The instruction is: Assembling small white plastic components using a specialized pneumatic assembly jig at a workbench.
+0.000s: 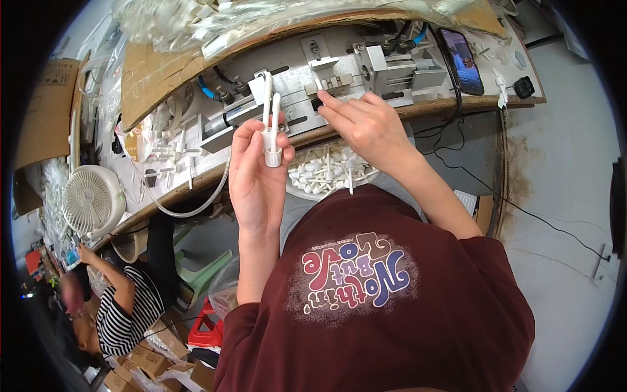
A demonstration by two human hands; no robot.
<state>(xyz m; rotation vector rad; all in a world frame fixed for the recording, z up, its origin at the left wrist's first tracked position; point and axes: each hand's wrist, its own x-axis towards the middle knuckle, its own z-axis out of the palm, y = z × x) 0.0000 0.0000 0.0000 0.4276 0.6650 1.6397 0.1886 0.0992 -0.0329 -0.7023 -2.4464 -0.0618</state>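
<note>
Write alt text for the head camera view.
The left hand holds up a small white plastic cap with tubes while the right hand reaches to a metal machine on the workbench. A bowl of white parts sits below them.

The white pump nozzle (272, 140) looks like smooth, slightly glossy plastic, as do the loose white parts in the bowl (326, 173). The press fixture (366, 72) is bare metal, dull grey with a brushed, matt face. The table (457, 102) edge shows worn, rough wood, with matt brown cardboard (157, 72) lying on top. Clear, shiny plastic bags (196, 19) sit behind. The phone (461, 60) has a glossy glass screen. The maroon shirt (418, 313) is soft matt cloth.
</note>
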